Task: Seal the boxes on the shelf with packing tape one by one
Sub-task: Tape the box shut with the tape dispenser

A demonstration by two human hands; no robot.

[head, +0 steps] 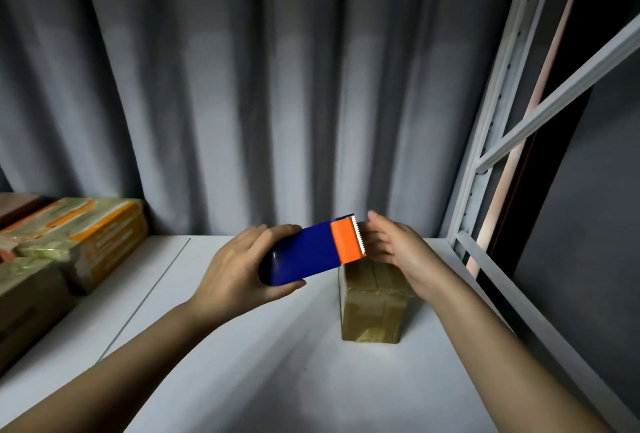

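My left hand (239, 266) grips a blue tape dispenser (304, 254) with an orange head and a toothed blade, held tilted above the shelf. The blade end hangs over the far top edge of a small brown cardboard box (374, 308), which stands on the white shelf (242, 346) and is wrapped in glossy tape. My right hand (394, 242) is at the blade end with its fingers reaching to the cutter. Whether those fingers pinch tape is hidden behind the dispenser head.
Several taped boxes (69, 245), brown and orange-yellow, are stacked at the shelf's left end. A grey metal upright and crossbars of the rack (485, 155) rise at the right. A grey curtain (242, 86) hangs behind the shelf.
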